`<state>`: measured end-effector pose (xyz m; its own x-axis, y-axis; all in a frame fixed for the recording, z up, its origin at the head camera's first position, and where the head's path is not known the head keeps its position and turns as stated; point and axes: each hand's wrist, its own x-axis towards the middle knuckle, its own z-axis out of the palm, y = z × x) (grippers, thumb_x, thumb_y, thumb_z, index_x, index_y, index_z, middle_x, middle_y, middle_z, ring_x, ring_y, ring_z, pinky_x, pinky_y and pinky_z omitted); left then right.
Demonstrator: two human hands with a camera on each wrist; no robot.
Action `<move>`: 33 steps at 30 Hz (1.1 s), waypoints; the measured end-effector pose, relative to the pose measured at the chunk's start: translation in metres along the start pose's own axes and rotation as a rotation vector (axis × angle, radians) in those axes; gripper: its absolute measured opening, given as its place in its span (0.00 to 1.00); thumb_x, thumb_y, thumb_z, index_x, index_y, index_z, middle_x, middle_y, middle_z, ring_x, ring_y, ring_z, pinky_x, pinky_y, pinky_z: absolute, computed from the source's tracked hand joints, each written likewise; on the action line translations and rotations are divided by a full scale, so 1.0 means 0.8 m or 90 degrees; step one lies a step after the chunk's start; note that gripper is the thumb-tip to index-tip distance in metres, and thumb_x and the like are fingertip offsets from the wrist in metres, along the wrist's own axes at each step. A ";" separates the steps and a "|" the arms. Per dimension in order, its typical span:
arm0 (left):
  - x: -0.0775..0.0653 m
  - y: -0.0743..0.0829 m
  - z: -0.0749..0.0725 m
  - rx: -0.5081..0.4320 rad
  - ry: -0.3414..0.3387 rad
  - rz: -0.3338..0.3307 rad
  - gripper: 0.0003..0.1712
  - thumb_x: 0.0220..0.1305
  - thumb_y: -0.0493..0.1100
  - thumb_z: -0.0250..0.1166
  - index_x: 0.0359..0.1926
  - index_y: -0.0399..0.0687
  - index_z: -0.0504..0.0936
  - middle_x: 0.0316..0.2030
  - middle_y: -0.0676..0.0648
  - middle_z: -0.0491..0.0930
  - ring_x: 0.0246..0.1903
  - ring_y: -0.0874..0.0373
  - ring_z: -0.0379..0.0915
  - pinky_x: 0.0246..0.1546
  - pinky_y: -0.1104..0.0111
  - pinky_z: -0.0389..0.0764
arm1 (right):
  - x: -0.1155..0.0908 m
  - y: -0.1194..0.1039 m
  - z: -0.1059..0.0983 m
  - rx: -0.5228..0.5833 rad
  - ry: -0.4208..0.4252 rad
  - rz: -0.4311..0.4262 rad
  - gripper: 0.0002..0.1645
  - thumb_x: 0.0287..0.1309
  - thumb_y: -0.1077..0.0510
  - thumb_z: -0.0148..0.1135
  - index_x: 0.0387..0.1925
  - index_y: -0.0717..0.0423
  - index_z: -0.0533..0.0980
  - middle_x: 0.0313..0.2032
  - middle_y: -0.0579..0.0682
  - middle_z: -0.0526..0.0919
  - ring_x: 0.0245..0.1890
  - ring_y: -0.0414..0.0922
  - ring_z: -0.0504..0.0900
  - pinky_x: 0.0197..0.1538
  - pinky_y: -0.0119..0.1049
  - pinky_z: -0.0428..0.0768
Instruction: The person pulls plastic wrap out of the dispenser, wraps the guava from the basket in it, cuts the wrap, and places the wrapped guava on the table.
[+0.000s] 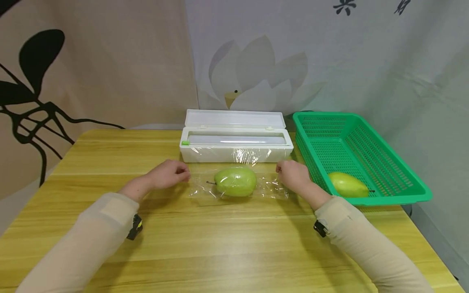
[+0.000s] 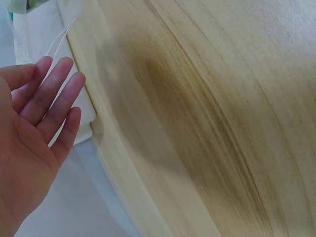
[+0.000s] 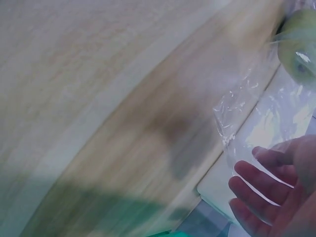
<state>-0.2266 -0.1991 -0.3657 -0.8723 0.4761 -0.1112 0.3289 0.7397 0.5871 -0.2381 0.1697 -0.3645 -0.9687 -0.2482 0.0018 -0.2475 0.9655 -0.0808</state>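
A green pear (image 1: 235,182) with a thin brown stem pointing left lies in the middle, wrapped about by clear cling film (image 1: 272,188). To its left, my left hand (image 1: 166,175) pinches the film's end between thumb and index finger. The other fingers are spread loosely in the left wrist view, where thin strands of film run up from the pinch. On the pear's right, my right hand (image 1: 294,176) pinches the opposite end with thumb and forefinger. Crinkled film stretches from those fingertips to the pear (image 3: 298,49) in the right wrist view.
Just behind the pear stands a white cling film dispenser (image 1: 236,154), lid (image 1: 234,119) raised, roll inside, a small green slider (image 1: 185,143) at its left. A green plastic basket (image 1: 399,199) at the right holds another pear (image 1: 346,185). Cloth hangs behind the wooden table (image 1: 227,252).
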 end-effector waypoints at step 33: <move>0.005 0.002 0.013 0.110 0.001 -0.054 0.14 0.66 0.44 0.53 0.25 0.47 0.77 0.20 0.53 0.74 0.20 0.61 0.65 0.23 0.70 0.66 | 0.003 0.001 0.013 -0.064 0.023 0.020 0.14 0.48 0.63 0.56 0.11 0.51 0.70 0.17 0.48 0.73 0.21 0.42 0.69 0.16 0.35 0.67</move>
<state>-0.2260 -0.1912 -0.3733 -0.9001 0.4075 -0.1540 0.3104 0.8480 0.4295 -0.2401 0.1695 -0.3748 -0.9757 -0.2160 0.0368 -0.2154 0.9763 0.0187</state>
